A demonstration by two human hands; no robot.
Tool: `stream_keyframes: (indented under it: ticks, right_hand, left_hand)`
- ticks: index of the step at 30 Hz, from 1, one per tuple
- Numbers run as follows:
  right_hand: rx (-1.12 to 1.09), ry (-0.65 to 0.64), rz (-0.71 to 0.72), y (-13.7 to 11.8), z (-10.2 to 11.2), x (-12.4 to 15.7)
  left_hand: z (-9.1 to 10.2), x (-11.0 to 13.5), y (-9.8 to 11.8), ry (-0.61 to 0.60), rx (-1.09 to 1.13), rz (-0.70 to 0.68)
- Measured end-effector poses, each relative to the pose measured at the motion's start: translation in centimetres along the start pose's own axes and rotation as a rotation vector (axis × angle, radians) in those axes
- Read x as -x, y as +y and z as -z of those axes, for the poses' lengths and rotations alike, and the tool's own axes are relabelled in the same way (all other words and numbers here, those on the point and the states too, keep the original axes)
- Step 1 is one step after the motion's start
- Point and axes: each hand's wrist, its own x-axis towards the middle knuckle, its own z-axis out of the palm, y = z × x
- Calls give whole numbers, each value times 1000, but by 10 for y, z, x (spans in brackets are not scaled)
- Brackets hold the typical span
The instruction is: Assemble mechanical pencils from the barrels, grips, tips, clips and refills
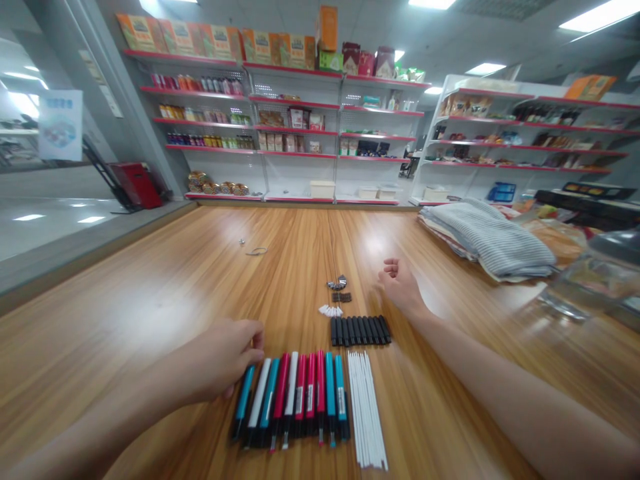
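My left hand (pixel 235 353) is at the left end of a row of pen barrels, fingers curled around the upper end of a blue pen barrel (pixel 245 393). Beside it lie white barrels (pixel 259 393), red barrels (pixel 311 387) and more blue ones, with dark lower ends. My right hand (pixel 397 280) is over the wood right of the small parts, its fingers curled in and nothing visible in them. Between the hands are black tubes (pixel 360 331), small white pieces (pixel 331 311), dark springs (pixel 342 297) and shiny metal clips (pixel 339 283). Thin white sticks (pixel 367 410) lie right of the barrels.
A folded striped cloth (pixel 493 237) lies at the right, near a clear container (pixel 595 273). A looped cord (pixel 257 251) and a small metal piece (pixel 242 241) lie farther back on the wooden table (pixel 160 293). Stocked shelves (pixel 295 153) stand behind.
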Motion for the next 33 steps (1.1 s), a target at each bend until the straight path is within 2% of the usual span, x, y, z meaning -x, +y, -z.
stream_keyframes:
  ticks: [13, 16, 18, 19, 24, 26, 28, 33]
  right_hand:
    - [-5, -9, -2, -1, 2, -1]
    - [-30, 2, -11, -1, 1, -1]
    - [-45, 8, -21, -1, -1, -1]
    - [-49, 10, -24, -1, -2, -2]
    - [-57, 16, -18, 0, -3, -3]
    - [-59, 21, -11, 2, -3, -3]
    - [-61, 23, -8, 3, -2, -3]
    - [-69, 20, -9, 1, -2, -2]
  left_hand:
    - [-3, 4, 4, -31, 5, -18]
    - [1, 7, 8, 116, -135, -93]
    - [4, 13, 20, 232, -222, -179]
    - [4, 16, 29, 251, -242, -227]
    - [0, 30, 91, 58, -290, -514]
    - [-3, 30, 106, 22, -342, -579]
    - [-6, 28, 111, -4, -380, -595]
    - [-13, 26, 101, -55, -372, -548]
